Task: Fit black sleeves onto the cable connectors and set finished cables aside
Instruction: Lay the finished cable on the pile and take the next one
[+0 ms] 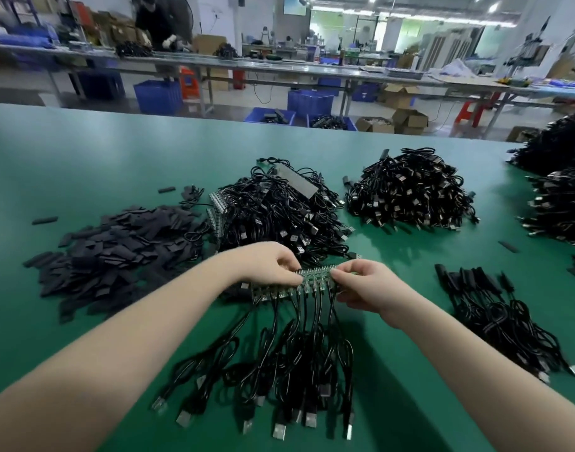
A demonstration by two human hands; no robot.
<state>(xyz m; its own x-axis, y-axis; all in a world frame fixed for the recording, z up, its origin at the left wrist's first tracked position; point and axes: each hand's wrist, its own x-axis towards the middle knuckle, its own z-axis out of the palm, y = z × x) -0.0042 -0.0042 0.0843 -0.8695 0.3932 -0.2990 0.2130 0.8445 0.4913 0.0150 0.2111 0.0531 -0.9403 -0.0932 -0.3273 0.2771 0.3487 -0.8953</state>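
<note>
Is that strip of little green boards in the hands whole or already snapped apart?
Whole: the green strip spans both hands, left hand and right hand, cables hanging.

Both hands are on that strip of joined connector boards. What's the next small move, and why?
Probably snap one end board off the strip: left hand and right hand pinch it from both ends, its cables still joined in a row, with the sleeve pile waiting at left.

A single wide-angle camera sits on the person's head, looking forward and down across the green table [83, 164]. Both forearms enter from the lower corners and meet near the frame's centre, close to the lens. The upper third of the frame takes in the distant workshop; straight edges bow toward the frame's borders.
</note>
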